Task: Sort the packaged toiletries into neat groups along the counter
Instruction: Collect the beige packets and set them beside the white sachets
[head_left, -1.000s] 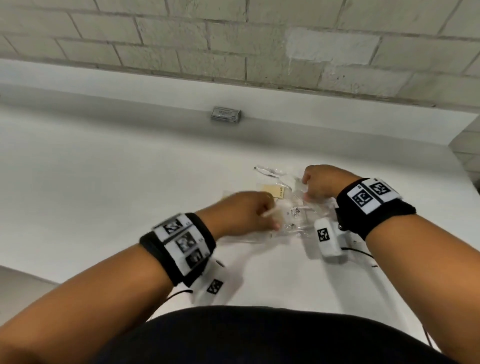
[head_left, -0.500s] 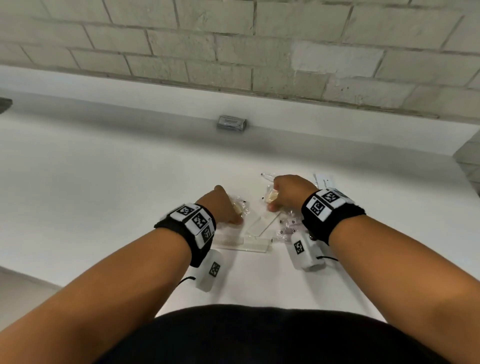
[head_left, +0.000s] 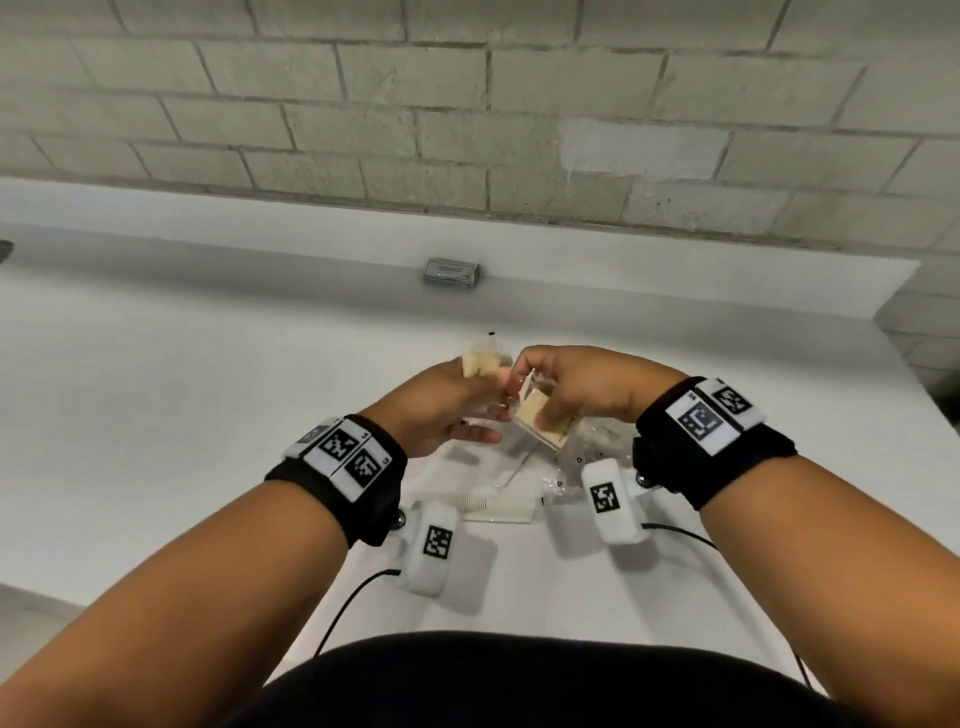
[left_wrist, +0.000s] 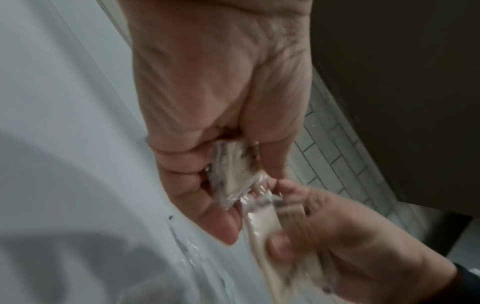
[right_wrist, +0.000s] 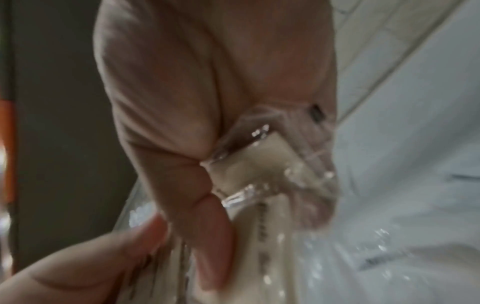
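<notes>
L hand (head_left: 441, 405) – fingers curled round a clear-wrapped cream packet (head_left: 480, 362), held just above the counter (head_left: 156, 415). R hand (head_left: 576, 389) pinches a second wrapped cream packet (head_left: 543, 423), tilted, touching the L-hand one. Under both hands, more clear packets (head_left: 587, 457) & a wrapped white comb (head_left: 498, 506) lie on the counter. Far back by the wall – small grey box (head_left: 451, 272).

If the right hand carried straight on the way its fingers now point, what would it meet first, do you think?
Most likely the left hand and its clear-wrapped beige packet: the right hand, pinching its own packet, points leftward at them, almost touching. Exact depth is unclear.
</notes>
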